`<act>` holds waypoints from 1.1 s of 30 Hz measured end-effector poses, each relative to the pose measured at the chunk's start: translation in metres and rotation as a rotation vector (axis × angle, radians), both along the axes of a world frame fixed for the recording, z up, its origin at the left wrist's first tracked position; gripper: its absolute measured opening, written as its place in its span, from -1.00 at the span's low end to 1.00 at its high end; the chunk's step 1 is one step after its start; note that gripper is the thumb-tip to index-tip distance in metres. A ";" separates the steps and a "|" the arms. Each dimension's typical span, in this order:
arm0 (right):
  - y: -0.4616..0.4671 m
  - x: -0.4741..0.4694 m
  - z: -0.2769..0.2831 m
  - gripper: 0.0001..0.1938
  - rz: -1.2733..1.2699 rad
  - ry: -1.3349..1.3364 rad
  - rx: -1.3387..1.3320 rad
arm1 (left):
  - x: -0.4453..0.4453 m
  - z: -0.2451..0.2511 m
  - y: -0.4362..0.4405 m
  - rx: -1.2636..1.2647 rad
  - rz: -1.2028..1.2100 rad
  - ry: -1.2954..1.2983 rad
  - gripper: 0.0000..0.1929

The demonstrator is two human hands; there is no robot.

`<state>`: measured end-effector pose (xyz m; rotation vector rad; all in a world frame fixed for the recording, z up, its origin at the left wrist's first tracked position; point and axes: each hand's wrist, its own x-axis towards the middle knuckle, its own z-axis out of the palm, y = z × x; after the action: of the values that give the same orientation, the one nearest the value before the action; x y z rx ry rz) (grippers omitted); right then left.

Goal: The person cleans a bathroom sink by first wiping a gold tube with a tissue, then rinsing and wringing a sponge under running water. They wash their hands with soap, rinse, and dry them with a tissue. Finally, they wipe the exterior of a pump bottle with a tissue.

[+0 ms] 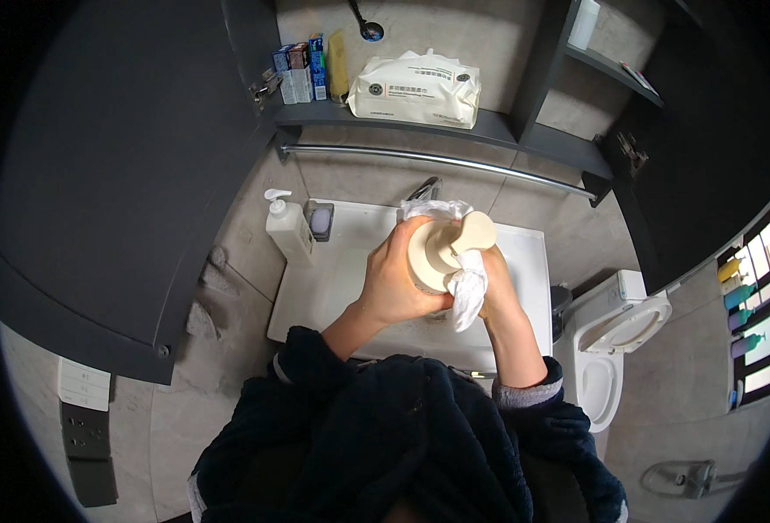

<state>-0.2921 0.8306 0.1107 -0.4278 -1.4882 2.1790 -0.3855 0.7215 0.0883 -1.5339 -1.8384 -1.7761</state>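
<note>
My left hand point(391, 278) grips the near left side of a cream pump bottle point(428, 252), its thumb and fingers curled around the body. The bottle's pump head points up towards me and to the right. A white cloth point(470, 291) hangs over the bottle's right side, and more of it shows behind the bottle. My right hand point(499, 281) is on that side, closed on the cloth against the bottle; its fingers are mostly hidden. Both hands are above a white washbasin point(352, 261), in front of a metal tap point(427, 188).
A white pump bottle point(288, 229) and a soap dish point(320, 221) stand on the basin's left. Overhead, a shelf point(502, 127) holds a tissue pack point(417, 88) and small boxes point(300, 72). A metal rail point(437, 168) runs below. Cabinet doors point(117, 163) hang open; a toilet point(600, 372) stands right.
</note>
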 end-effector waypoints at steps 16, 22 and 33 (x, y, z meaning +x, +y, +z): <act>0.013 -0.033 -0.056 -0.78 0.265 0.031 -0.259 | -0.004 -0.016 -0.011 -0.025 -0.359 -0.257 -0.10; -0.010 -0.023 -0.049 -0.68 0.092 0.282 0.142 | -0.014 -0.005 -0.007 0.203 -0.383 -0.632 -0.20; -0.012 -0.026 -0.043 -0.67 0.003 0.312 -0.613 | -0.015 -0.017 0.028 0.459 -0.191 -0.034 -0.01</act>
<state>-0.3182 0.8186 0.0677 -0.2552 -0.6426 2.5367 -0.4009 0.7494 0.0712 -1.5332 -1.2037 -2.1275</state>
